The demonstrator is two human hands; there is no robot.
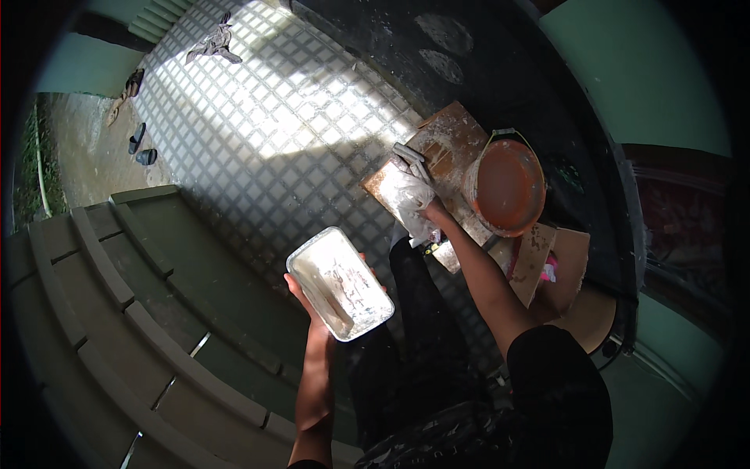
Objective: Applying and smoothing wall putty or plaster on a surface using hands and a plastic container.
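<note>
My left hand (301,299) grips a rectangular tub (332,285) with a pale rim, its fingers wrapped round the sides from below. Inside, the tub is smeared with whitish residue and some darker streaks. Off to the right, my right hand (432,211) is closed on a crumpled, whitish see-through plastic bag (412,194) lying over a piece of cardboard; the bag hides part of the fingers. Just beyond the bag lie grey, tube-like pieces (410,156).
An orange-brown bucket (508,187) with a handle stands on stained cardboard (453,137) at the right. Nearer is an open cardboard box (558,281) with something pink inside. Wooden steps or benches (148,313) fill the left. Dark sandals (141,147) and a crumpled cloth (215,43) lie farther off.
</note>
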